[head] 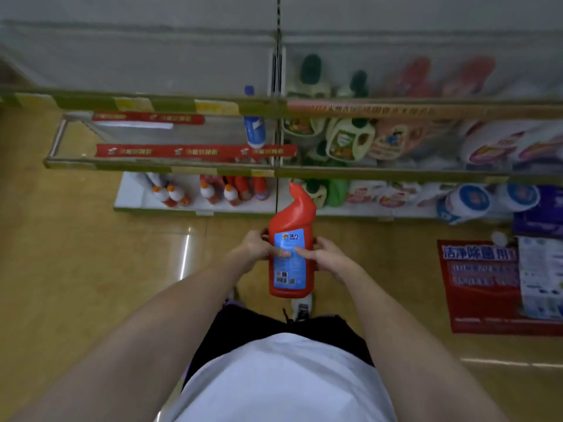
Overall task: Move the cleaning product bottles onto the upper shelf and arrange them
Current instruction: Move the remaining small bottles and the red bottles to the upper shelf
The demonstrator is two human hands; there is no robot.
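Glossy angle-necked red bottle (291, 239)

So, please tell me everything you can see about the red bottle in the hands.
The red bottle looks like glossy plastic, with a bent, angled neck and a red cap pointing up toward the shelves. A blue label with small codes faces the camera. It is upright, held in the air above the floor: the left hand and right hand grip its sides, fingers on the label.
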